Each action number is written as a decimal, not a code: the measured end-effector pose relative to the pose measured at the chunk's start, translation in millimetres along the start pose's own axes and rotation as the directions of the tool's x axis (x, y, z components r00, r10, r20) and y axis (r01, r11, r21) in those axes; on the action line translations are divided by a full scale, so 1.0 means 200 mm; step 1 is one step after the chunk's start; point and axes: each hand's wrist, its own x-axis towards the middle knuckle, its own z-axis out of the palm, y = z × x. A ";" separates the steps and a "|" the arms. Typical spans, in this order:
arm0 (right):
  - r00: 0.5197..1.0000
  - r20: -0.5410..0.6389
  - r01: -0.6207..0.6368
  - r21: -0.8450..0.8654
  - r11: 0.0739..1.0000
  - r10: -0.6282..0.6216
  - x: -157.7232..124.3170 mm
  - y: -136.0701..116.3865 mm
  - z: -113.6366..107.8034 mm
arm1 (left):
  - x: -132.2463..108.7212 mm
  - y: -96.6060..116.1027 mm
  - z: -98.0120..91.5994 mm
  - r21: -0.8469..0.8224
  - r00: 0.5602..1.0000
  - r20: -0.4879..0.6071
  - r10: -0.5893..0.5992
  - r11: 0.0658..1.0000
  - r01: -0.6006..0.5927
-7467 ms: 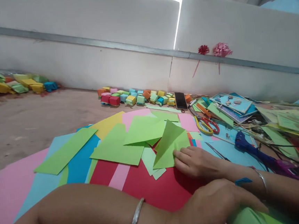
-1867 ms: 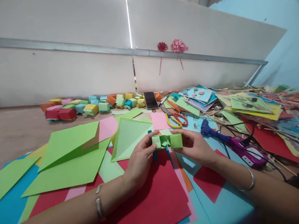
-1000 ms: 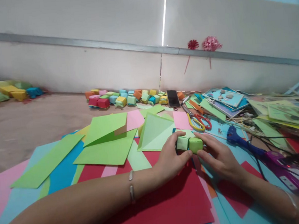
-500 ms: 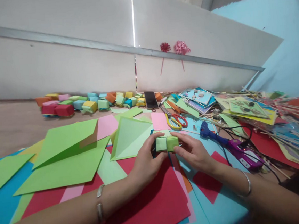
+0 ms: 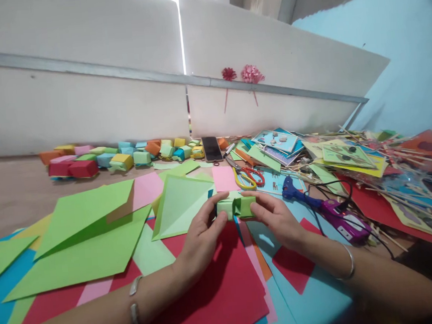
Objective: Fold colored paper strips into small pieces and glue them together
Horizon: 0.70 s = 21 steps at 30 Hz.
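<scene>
Above the red paper (image 5: 226,282), my left hand (image 5: 203,233) pinches a pale green folded paper box (image 5: 225,207) between thumb and fingers. My right hand (image 5: 277,217) grips a brighter green paper box (image 5: 245,207) by its right side. The two boxes sit side by side, with a dark gap or fold between them. Something dark blue shows at the left edge of the pale box. Behind my left hand lies a folded green sheet (image 5: 184,205).
Folded paper boxes (image 5: 121,162) line the back left, beside a phone (image 5: 212,148). Scissors (image 5: 248,176), a blue glue gun (image 5: 298,193) and a purple power strip (image 5: 344,220) lie right of my hands. Cards and sticks are heaped at the far right.
A dark gap now shows between the two green boxes, and my left thumb has moved up onto the pale one. The whole view has shifted slightly.
</scene>
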 end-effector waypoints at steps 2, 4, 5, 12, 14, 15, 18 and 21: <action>0.999 0.003 -0.042 0.090 0.995 0.042 0.01 0.02 0.00 | 0.00 0.00 0.00 -0.008 1.000 -0.010 -0.012 1.000 0.012; 0.999 0.003 -0.048 0.108 0.993 0.048 0.01 0.03 0.00 | 0.01 0.00 0.00 -0.007 1.000 -0.016 -0.001 1.000 0.001; 0.999 -0.002 -0.040 0.090 0.995 0.040 0.01 0.03 0.00 | 0.01 0.00 -0.01 0.000 1.000 -0.019 0.010 1.000 -0.010; 0.998 -0.021 0.061 -0.091 0.994 -0.063 0.00 0.02 0.00 | 0.00 -0.01 -0.02 0.009 1.000 0.004 -0.002 1.000 0.002; 0.998 -0.029 0.055 -0.061 0.997 -0.056 -0.01 0.02 0.01 | 0.00 -0.01 -0.02 -0.025 1.000 0.022 -0.011 1.000 0.012; 0.998 -0.037 0.047 -0.040 0.998 -0.049 -0.01 0.02 0.02 | 0.00 -0.01 -0.02 -0.036 0.999 0.030 -0.016 0.999 0.017; 0.999 -0.041 0.016 0.026 1.000 -0.015 -0.01 0.02 0.04 | 0.00 -0.02 -0.03 -0.041 0.998 0.041 -0.048 0.998 0.050; 1.000 -0.020 0.005 0.045 0.999 -0.004 -0.01 0.02 0.05 | 0.01 -0.03 -0.04 -0.027 0.998 0.036 -0.056 0.998 0.057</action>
